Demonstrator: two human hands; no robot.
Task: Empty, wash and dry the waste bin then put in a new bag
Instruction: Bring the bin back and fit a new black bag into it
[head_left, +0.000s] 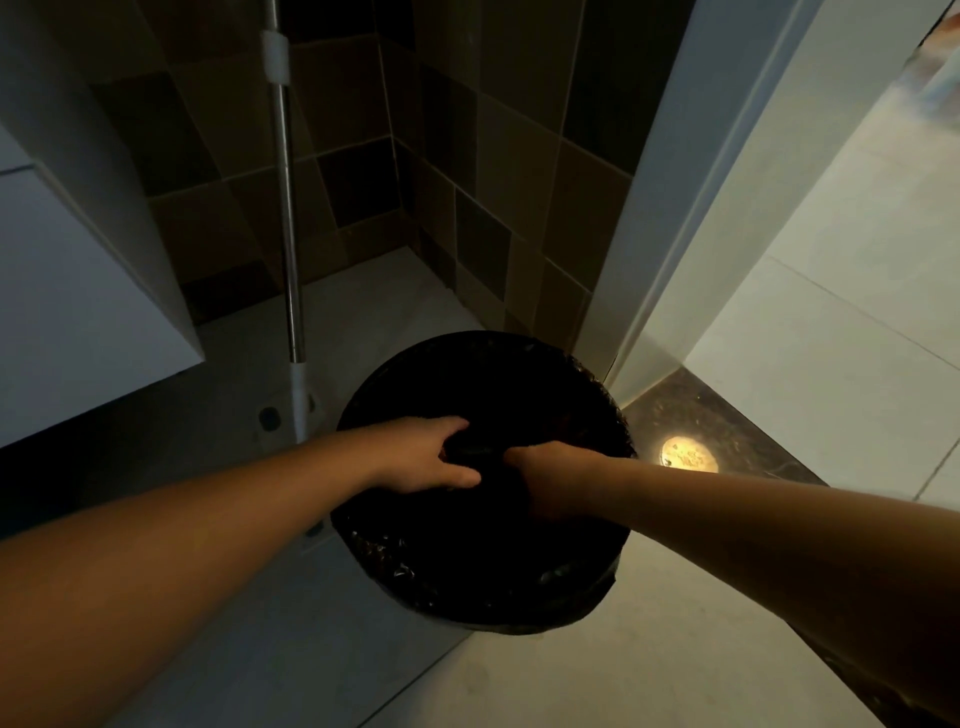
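On the grey floor (363, 322), at the corner by the doorway, the round waste bin (483, 597) stands upright, its mouth facing straight up toward the camera. A black bag (519, 379) lines it, the edge folded over the rim. Both hands reach into the mouth: the left hand (426, 457) pinches a bunch of the black plastic between thumb and fingers, and the right hand (545, 478) curls into the bag just beside it, fingers hidden. A mop handle (288, 234) stands behind the bin, near the tiled wall (467, 156).
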